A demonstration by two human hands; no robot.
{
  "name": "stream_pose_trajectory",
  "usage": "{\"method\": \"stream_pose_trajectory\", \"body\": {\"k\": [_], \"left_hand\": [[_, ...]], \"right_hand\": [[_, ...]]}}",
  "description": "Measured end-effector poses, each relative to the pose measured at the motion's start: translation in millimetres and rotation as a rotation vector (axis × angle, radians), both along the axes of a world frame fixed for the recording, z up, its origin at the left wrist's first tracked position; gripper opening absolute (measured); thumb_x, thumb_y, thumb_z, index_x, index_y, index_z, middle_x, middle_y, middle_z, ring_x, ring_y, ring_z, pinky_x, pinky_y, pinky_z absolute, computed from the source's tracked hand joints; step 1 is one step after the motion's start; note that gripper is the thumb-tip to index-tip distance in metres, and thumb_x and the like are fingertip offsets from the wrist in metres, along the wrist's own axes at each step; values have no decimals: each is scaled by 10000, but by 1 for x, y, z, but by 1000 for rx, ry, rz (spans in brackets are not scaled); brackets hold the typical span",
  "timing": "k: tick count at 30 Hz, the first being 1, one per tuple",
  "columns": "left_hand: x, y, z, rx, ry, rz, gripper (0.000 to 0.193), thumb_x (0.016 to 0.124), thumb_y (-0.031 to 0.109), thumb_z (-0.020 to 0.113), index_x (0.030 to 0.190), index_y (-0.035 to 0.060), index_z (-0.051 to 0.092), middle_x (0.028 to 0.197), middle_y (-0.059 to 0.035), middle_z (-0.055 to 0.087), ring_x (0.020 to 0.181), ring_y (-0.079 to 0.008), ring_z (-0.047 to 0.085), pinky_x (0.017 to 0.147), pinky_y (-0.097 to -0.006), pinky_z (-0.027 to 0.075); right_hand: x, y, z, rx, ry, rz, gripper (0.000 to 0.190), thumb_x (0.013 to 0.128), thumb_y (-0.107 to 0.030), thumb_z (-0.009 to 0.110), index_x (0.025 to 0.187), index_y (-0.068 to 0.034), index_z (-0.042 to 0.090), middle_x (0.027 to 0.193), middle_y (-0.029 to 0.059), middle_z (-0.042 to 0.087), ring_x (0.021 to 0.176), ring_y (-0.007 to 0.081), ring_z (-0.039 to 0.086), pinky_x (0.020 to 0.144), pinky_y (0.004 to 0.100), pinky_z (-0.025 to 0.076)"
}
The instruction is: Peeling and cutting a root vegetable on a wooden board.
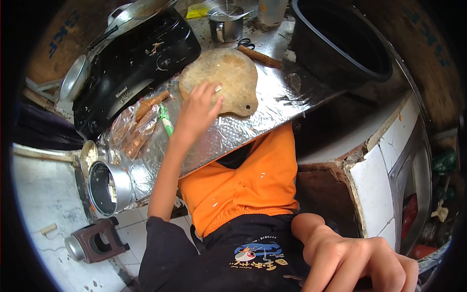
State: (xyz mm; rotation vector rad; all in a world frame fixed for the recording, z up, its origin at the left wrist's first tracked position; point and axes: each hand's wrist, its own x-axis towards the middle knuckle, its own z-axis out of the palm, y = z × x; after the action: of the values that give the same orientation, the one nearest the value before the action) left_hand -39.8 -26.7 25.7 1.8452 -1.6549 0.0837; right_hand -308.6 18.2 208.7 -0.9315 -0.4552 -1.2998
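Note:
My left hand (204, 102) reaches over the near left part of a round wooden cutting board (233, 73). A small whitish piece (218, 88) lies at its fingertips; whether the fingers grip it I cannot tell. My right hand (357, 259) is raised close to the camera at the lower right, its fingers bent and their tips cut off by the frame, so what it may hold is hidden. Left of the board are a green-and-white wrapped item (165, 119) and clear plastic bags (133, 127) with brown root-like pieces. Another brown stick-like piece (261, 57) touches the board's far right edge.
A black gas stove (135, 73) stands at the left, a large black tub (339, 40) at the far right. Behind the board are a metal mug (226, 29) and scissors (246, 43). A metal pot (122, 186) holding whitish pieces sits at the foil-covered table's left corner.

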Motion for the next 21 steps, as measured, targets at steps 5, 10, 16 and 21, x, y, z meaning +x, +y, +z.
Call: {"method": "stream_pose_trajectory", "body": {"k": [5, 10, 16, 21], "left_hand": [[43, -39, -32, 214, -188, 44, 342, 895, 294, 675, 1140, 65, 610, 1100, -121, 567, 1098, -300, 560, 899, -435, 493], [69, -56, -42, 280, -4, -77, 217, 879, 230, 691, 987, 44, 661, 928, -133, 606, 901, -309, 620, 806, -421, 509], [70, -65, -46, -83, 889, 24, 286, 918, 276, 721, 890, -4, 672, 621, 2, 552, 435, -43, 467, 410, -225, 355], [86, -55, -54, 59, 785, 128, 240, 914, 231, 722, 925, -5, 678, 652, -13, 582, 512, -63, 521, 465, -233, 399]], "right_hand": [[7, -29, -14, -458, -322, 197, 128, 956, -185, 622, 948, -58, 610, 723, 18, 587, 427, 127, 408, 451, 275, 318], [-7, -32, -40, -272, 43, 264, 297, 1016, -235, 539, 799, -34, 569, 604, 41, 523, 409, 150, 430, 424, 287, 338], [15, -56, -106, 261, 1165, -117, 315, 990, 28, 440, 1286, -30, 350, 861, 9, 479, 685, 78, 435, 624, 247, 397], [57, -86, -169, 98, 1543, -181, 301, 997, -23, 392, 1285, -5, 307, 823, 108, 640, 583, 130, 585, 536, 274, 489]]}}
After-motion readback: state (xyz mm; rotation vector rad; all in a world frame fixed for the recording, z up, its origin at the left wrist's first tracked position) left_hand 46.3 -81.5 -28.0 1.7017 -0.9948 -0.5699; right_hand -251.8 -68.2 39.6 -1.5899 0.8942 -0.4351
